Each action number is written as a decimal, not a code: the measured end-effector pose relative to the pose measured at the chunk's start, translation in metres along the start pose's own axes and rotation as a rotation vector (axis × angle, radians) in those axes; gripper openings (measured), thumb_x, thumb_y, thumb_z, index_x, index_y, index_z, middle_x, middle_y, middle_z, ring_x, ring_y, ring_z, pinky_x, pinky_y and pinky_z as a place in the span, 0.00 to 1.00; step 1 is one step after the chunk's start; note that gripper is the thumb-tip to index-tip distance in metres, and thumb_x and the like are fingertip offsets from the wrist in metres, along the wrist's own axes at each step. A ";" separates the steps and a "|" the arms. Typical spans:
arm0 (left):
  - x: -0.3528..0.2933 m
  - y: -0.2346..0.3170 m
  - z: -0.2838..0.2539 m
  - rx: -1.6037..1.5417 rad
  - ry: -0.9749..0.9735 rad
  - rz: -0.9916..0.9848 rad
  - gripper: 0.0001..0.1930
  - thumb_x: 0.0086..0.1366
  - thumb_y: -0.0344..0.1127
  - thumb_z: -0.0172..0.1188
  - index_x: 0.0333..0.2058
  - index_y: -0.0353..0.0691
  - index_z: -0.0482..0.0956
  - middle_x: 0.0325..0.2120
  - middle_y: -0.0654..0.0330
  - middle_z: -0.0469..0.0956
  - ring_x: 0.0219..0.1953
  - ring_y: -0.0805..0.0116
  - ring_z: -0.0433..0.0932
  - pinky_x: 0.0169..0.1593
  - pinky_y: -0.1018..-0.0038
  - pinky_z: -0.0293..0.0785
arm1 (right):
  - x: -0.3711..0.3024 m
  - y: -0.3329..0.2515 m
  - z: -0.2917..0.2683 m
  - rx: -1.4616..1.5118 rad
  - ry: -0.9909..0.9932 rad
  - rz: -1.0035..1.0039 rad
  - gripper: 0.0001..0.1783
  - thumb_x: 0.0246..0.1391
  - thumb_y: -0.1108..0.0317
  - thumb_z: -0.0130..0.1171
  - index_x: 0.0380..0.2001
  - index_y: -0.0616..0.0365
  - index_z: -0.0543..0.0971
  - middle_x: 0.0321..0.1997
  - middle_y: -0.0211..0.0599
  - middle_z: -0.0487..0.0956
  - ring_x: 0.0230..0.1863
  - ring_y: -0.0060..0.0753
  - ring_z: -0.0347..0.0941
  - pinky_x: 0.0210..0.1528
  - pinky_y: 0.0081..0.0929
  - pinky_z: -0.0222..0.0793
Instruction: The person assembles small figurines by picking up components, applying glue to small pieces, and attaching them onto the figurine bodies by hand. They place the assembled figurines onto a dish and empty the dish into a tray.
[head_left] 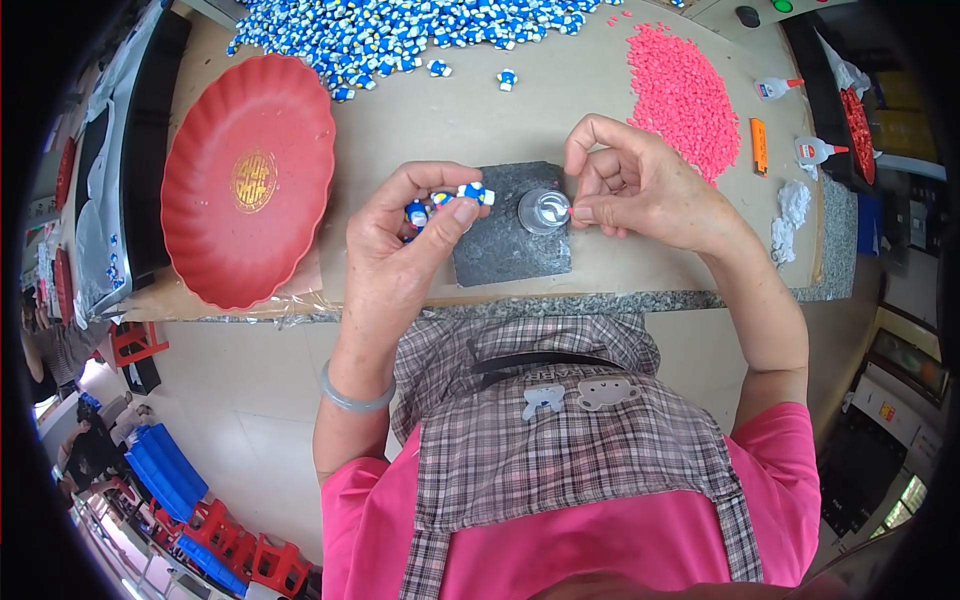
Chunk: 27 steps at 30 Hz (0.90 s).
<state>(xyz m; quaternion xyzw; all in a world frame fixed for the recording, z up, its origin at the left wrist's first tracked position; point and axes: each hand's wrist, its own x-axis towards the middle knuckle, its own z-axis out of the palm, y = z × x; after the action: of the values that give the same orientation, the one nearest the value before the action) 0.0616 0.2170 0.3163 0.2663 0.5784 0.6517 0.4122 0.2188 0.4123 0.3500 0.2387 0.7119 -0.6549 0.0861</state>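
My left hand is closed around several small blue-and-white figures. One blue-and-white figure sticks out between the thumb and forefinger. My right hand pinches a tiny pink piece between thumb and forefinger, at the rim of a small clear cup. Something white lies inside that cup. Beneath the cup is a dark grey slab, and my left fingers hover over its left side. At the upper right lies a pile of small pink pieces, and a heap of blue-and-white figures spreads along the far side.
A large red scalloped tray stands at the left. Right of the pink pile are an orange cutter, two white glue bottles with red tips and crumpled white tissue. The granite table edge runs just before my body.
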 end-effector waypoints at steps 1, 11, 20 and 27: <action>-0.001 0.001 0.000 0.010 -0.019 -0.020 0.10 0.65 0.28 0.61 0.44 0.34 0.78 0.36 0.63 0.80 0.37 0.80 0.78 0.39 0.85 0.72 | 0.000 -0.001 0.000 -0.001 -0.002 0.001 0.14 0.51 0.77 0.63 0.39 0.59 0.70 0.24 0.32 0.79 0.23 0.17 0.70 0.25 0.17 0.66; -0.003 0.000 0.017 0.144 -0.075 0.021 0.08 0.63 0.26 0.63 0.41 0.35 0.80 0.32 0.69 0.79 0.33 0.85 0.72 0.36 0.85 0.68 | -0.008 -0.013 -0.001 0.126 -0.039 -0.045 0.17 0.51 0.75 0.66 0.41 0.58 0.69 0.24 0.30 0.78 0.23 0.15 0.71 0.24 0.15 0.65; -0.002 -0.006 0.030 0.334 -0.110 0.180 0.09 0.59 0.27 0.65 0.39 0.36 0.80 0.32 0.60 0.81 0.32 0.73 0.78 0.37 0.77 0.73 | -0.014 -0.012 0.016 0.141 0.004 -0.171 0.15 0.53 0.76 0.64 0.40 0.58 0.68 0.27 0.28 0.78 0.27 0.13 0.72 0.28 0.13 0.67; -0.003 -0.002 0.034 0.532 -0.137 0.299 0.09 0.57 0.26 0.65 0.38 0.37 0.79 0.30 0.57 0.79 0.31 0.63 0.80 0.35 0.72 0.74 | -0.014 -0.008 0.017 0.053 0.032 -0.154 0.16 0.52 0.78 0.64 0.39 0.56 0.68 0.27 0.27 0.77 0.28 0.11 0.72 0.27 0.11 0.66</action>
<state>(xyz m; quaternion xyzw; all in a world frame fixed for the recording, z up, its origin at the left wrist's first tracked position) 0.0918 0.2327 0.3213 0.4901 0.6541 0.5112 0.2657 0.2242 0.3923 0.3611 0.1960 0.7119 -0.6741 0.0180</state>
